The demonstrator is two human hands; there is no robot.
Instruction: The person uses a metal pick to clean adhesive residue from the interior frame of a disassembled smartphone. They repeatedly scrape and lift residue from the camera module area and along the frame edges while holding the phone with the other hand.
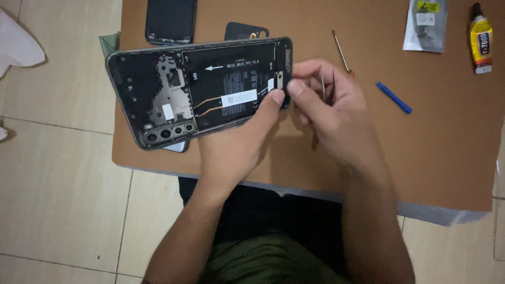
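centrally, the left hand [239, 142] clamps the opened phone [200, 89] from beneath, thumb pressed on its near right end. the right hand [331, 113] is closed on thin metal tweezers [327, 84], index fingertip touching the phone's right end beside the left thumb. the phone lies at ten o'clock from both hands, tilted above the brown work mat [431, 158], long axis running nine to three; the left hand is nearer its middle. outward: a small screwdriver [340, 51] at twelve, a blue pry tool [393, 97] at three, a glue tube [481, 39] and a grey pouch [426, 23] at two, a dark back cover [171, 21] at eleven.
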